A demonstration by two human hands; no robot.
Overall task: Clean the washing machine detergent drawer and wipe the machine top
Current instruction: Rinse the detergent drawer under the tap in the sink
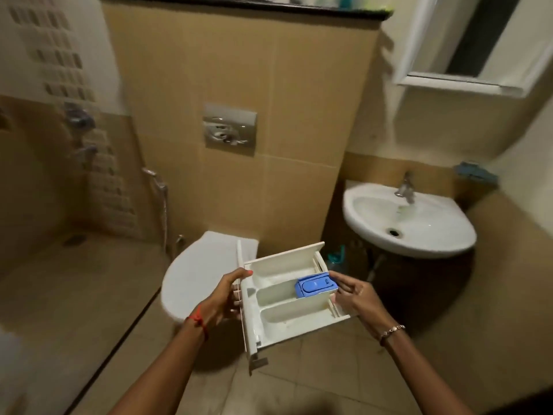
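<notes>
The white detergent drawer (287, 298) is out of any machine and held in the air, in front of the closed toilet lid (197, 274) and overlapping that lid's right edge in the view, with the tiled floor (329, 378) below it. Its open side faces up, showing 3 pale compartments side by side. A blue softener insert (316, 285) sits in the middle compartment, at the end farther from the toilet. The drawer's flat front panel (244, 310) stands on edge at the end nearest the toilet. The left hand (226, 298) has its grip clamped on that panel end, thumb over the top corner and fingers curled behind the panel; a red thread (199, 322) circles its wrist. The right hand (356, 295) has its grip closed on the drawer's rear wall just beside the blue insert, thumb above and fingers at the outer side; a bracelet (392, 330) sits on its wrist. Above the toilet a chrome flush plate (229, 129) is set in the tan wall tiles. Left of the toilet a hand sprayer (155, 178) hangs on the wall. Right of the toilet is a white washbasin (359, 223) with a chrome tap (405, 187), and higher on that side a white-framed mirror cabinet (466, 55).
</notes>
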